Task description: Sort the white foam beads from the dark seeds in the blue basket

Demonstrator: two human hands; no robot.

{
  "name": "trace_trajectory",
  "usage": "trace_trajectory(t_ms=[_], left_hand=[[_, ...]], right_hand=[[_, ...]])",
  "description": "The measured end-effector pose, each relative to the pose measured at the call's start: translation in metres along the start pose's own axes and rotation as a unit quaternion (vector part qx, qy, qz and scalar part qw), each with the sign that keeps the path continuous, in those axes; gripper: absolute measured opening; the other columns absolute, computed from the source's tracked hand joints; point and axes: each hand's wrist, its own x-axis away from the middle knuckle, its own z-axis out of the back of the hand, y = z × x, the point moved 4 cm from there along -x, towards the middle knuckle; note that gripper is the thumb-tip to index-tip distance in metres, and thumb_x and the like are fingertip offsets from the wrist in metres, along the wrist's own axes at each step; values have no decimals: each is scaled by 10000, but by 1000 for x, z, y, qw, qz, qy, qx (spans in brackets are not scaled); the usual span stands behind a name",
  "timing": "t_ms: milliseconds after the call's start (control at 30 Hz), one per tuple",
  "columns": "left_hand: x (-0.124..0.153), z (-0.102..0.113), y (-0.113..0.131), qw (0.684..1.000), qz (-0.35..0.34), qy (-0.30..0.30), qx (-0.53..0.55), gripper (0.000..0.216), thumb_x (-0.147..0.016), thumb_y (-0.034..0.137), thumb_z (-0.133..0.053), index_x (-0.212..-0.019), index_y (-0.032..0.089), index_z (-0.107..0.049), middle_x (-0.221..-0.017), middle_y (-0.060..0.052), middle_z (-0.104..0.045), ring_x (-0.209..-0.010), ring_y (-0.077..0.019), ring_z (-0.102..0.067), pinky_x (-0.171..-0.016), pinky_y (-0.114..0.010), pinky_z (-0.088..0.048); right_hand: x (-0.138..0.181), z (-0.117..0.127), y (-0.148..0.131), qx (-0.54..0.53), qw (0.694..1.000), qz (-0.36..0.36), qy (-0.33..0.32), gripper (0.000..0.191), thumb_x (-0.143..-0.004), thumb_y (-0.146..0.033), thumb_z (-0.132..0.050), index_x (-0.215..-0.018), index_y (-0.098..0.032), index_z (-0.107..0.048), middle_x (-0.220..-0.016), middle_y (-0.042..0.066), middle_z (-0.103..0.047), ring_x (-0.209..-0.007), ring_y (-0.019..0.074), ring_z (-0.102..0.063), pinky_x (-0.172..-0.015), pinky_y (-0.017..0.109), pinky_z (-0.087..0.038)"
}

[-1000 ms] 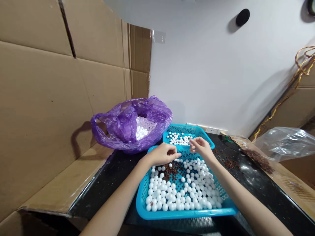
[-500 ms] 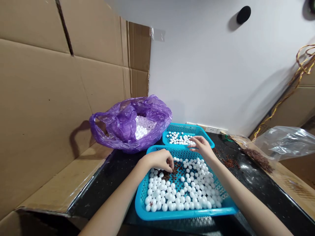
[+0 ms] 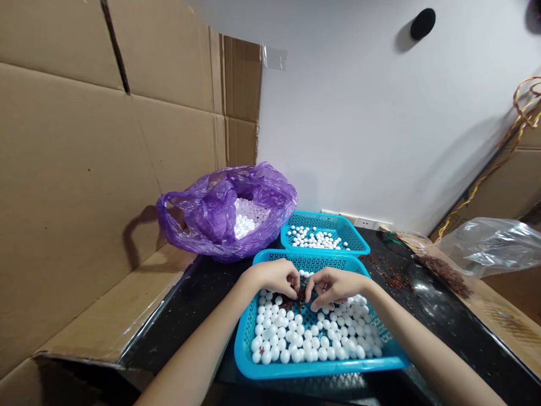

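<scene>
A large blue basket (image 3: 253, 327) in front of me holds several white foam balls (image 3: 313, 338) mixed with small brown bits (image 3: 298, 300). My left hand (image 3: 274, 277) reaches into its far part, fingers curled down in a pinch among the balls and brown bits. My right hand (image 3: 333, 286) is beside it, fingers also curled down onto the balls. What either pinch holds is hidden. A smaller blue basket (image 3: 359, 243) behind holds white balls only.
A purple plastic bag (image 3: 211, 217) of white balls sits at the back left on the black tabletop (image 3: 426, 310). Cardboard walls (image 3: 84, 169) rise on the left. Brown bits (image 3: 395, 278) are scattered to the right, near a clear plastic bag (image 3: 486, 245) and wires.
My right hand has come back from the small basket into the large one, beside my left hand. My left hand has moved slightly down among the balls.
</scene>
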Motion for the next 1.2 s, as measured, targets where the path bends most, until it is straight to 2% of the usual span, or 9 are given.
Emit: trace_trajectory(t_ms=[167,333,467,600,700,867,1033,1200], left_hand=[[1,-2,2,1000,1,-22,-4,174,-640,222,-681,-805,182,-719,-591,46,-543,-521,-83,-452,-470,-172,-306],[2,-2,6,999,-2,-33,-5,169,-621,194,-675,-786,187,-713,-634,39,-594,-566,-101,-499,-490,-182,-327],[3,-1,7,1000,0,-21,-1,133,-613,219,-687,-736,170,-689,-612,38,-578,-547,-101,-485,-481,-186,-321],[2,0,8,1000,4,10,8,138,-633,230,-682,-748,156,-670,-617,25,-585,-555,-110,-512,-470,-180,-332],[1,3,9,999,2,47,14,134,-663,203,-656,-785,147,-666,-691,-1,-634,-628,-130,-568,-513,-178,-373],[2,8,13,996,-16,90,23,105,-733,184,-598,-784,144,-681,-732,-12,-673,-658,-132,-589,-551,-180,-380],[4,8,13,995,-26,92,29,133,-759,231,-607,-805,165,-713,-719,5,-690,-642,-127,-591,-550,-179,-369],[3,8,11,994,-21,103,22,205,-802,262,-551,-810,153,-725,-674,-9,-684,-578,-127,-564,-503,-195,-335]], right_hand=[[-6,-13,-6,48,998,44,-3,280,-696,-308,-757,-942,-180,-717,-464,-85,-507,-405,53,-437,-430,176,-304],[-10,-22,-8,77,995,71,6,264,-692,-283,-761,-931,-176,-729,-480,-84,-491,-420,53,-409,-440,187,-267],[-9,-25,-10,77,994,80,2,273,-706,-309,-748,-941,-171,-723,-503,-72,-514,-437,67,-435,-451,193,-294],[-8,-25,-13,67,994,89,14,246,-692,-309,-756,-894,-171,-725,-489,-80,-476,-433,68,-403,-442,201,-275],[-5,-21,-17,44,993,99,43,211,-684,-309,-760,-845,-179,-717,-526,-70,-491,-458,72,-406,-447,204,-283],[1,-4,-21,-32,984,121,123,214,-726,-363,-718,-830,-184,-662,-782,5,-633,-623,115,-546,-542,229,-424],[4,7,-19,-92,969,132,185,217,-766,-374,-685,-827,-174,-626,-663,-18,-603,-538,98,-550,-497,221,-450],[5,13,-21,-113,951,147,249,217,-745,-367,-709,-793,-172,-627,-677,-11,-610,-533,96,-548,-492,221,-467]])
